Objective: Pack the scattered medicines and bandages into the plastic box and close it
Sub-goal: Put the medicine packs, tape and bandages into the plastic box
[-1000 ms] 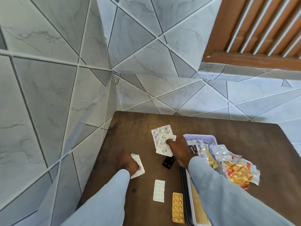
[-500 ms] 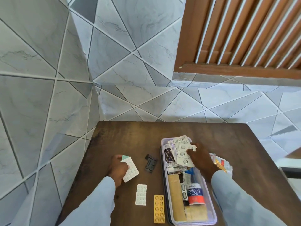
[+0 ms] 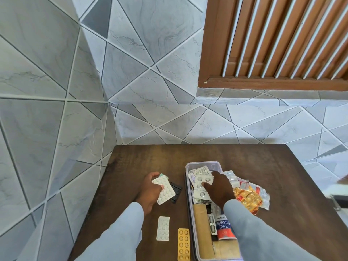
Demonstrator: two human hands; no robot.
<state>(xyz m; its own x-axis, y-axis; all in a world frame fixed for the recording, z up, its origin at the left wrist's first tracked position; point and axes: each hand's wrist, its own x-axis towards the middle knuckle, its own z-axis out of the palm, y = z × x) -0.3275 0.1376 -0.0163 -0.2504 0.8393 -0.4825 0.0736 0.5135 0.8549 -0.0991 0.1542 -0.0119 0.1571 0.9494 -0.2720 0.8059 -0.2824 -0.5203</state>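
Pressing silver strips point(image 3: 200, 185) into the box point(image 3: 188, 167), your right hand point(image 3: 218, 189) grasps them. Left hand point(image 3: 150, 191) grips a white strip point(image 3: 164, 189). Overfilling may block the lid.

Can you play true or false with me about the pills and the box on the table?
1. The left hand holds a white pill strip. True.
2. The plastic box has its lid on. False: it is open, with packs showing inside.
3. A yellow pill strip lies on the table left of the box. True.
4. The right hand is over the bare table. False: it is over the box, on a silver blister strip.
5. The adhesive tape lies outside the box. False: it is inside.
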